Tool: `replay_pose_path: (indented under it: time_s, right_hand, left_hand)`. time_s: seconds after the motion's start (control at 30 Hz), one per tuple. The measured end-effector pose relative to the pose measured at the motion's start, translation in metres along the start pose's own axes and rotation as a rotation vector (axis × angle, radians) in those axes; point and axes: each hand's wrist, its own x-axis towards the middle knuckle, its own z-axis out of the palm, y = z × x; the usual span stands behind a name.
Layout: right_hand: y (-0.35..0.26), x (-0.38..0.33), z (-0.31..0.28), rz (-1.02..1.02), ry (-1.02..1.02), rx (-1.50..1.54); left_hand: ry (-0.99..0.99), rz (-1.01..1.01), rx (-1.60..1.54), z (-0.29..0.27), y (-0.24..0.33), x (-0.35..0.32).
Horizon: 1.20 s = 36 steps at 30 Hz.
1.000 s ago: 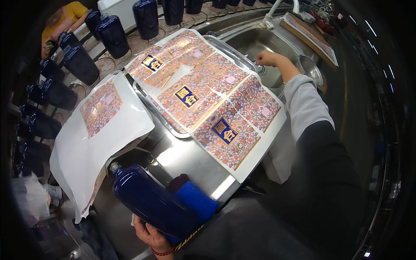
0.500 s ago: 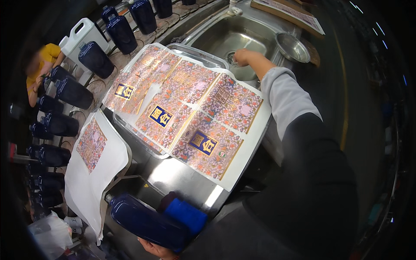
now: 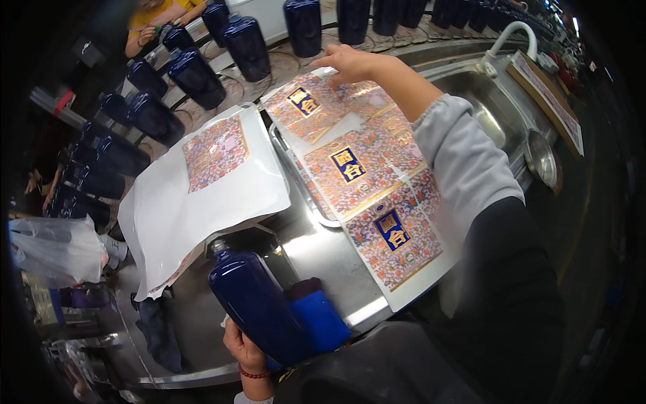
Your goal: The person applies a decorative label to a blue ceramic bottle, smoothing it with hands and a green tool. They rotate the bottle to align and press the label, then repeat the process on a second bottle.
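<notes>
White sheet (image 3: 208,202) on the L; next, L hand (image 3: 243,347), near side, fingers clamped on the lower L side of a tilted blue bottle (image 3: 250,296), near ctr, by a blue cloth (image 3: 321,322). Firm hold's best, imo. Then R hand (image 3: 354,65), far, thumb & fingers apart over patterned sheets (image 3: 383,176); contact? Can't tell. Light touch, edges only, avoids creases.

At the near edge of the worktop (image 3: 313,246), the bottle (image 3: 249,293) hides part of the left hand (image 3: 243,347). The right sleeve (image 3: 464,155) covers the right side of the sheets (image 3: 336,192) and some of the sink (image 3: 491,111). Past the far edge, the picture's top cuts off a co-worker (image 3: 156,17); what the bag (image 3: 60,249) holds is unclear.
</notes>
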Motion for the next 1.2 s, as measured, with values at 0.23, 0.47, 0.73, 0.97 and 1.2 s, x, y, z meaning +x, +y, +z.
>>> replay_pose_path:
  time_s: [0.23, 0.47, 0.73, 0.97, 1.2]
  right_hand:
    - [-0.03, 0.105, 0.017, -0.046, -0.258, -0.106]
    - [-0.009, 0.12, 0.025, -0.186, -0.09, -0.064]
    - [-0.039, 0.063, 0.022, -0.063, 0.552, -0.299]
    - [0.053, -0.04, -0.025, 0.03, 0.861, -0.093]
    - [0.216, -0.229, 0.082, 0.823, 0.535, -0.028]
  left_hand:
    - [-0.001, 0.04, 0.045, -0.002, 0.001, 0.004]
    - [-0.058, 0.004, 0.023, -0.005, 0.002, 0.008]
    - [-0.054, -0.018, 0.012, -0.006, -0.001, 0.007]
    - [-0.052, 0.007, -0.011, -0.005, -0.003, 0.008]
    - [-0.084, 0.017, -0.017, -0.007, -0.002, 0.009]
